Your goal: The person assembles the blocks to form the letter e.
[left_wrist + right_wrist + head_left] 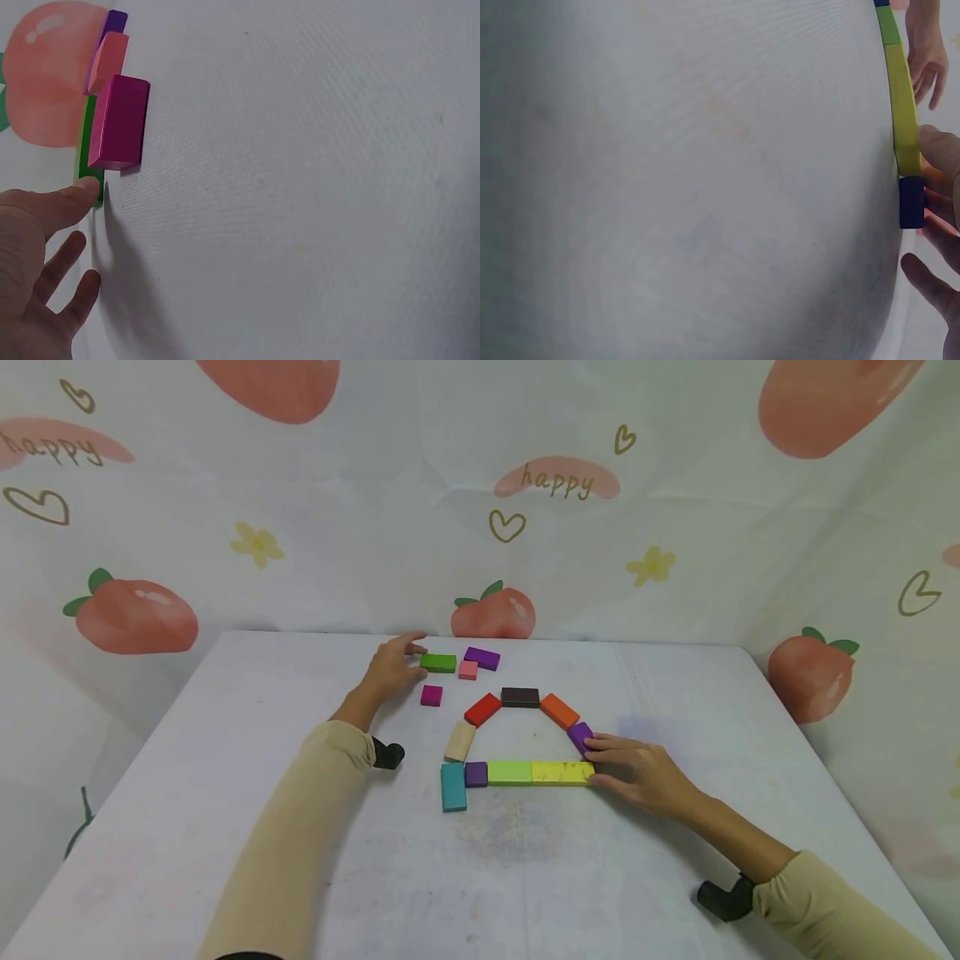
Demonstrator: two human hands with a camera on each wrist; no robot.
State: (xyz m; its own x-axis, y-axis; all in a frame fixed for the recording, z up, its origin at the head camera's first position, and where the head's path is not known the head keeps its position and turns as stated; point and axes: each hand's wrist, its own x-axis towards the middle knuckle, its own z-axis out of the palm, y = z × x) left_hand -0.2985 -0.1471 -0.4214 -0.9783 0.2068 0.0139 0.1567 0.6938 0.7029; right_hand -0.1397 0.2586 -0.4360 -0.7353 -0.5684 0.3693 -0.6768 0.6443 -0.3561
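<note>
My left hand (390, 670) pinches the left end of a green block (438, 663) between thumb and finger; in the left wrist view the thumb lies over the end of the green block (88, 142). Fairly straight fingers of my right hand (641, 772) touch a purple block (580, 738), while its thumb is against the right end of a yellow block (561, 773). The right wrist view shows that thumb on the yellow block (904, 105), with a dark block (911, 202) by the fingers. An orange block (559, 712) adjoins the purple one.
A black block (521, 697), red block (483, 710) and cream block (461, 741) continue the arch. Below are a teal block (453, 787), small purple block (476, 774) and light green block (510, 773). Pink (468, 670), magenta (431, 696) and another purple block (483, 658) lie near the left hand.
</note>
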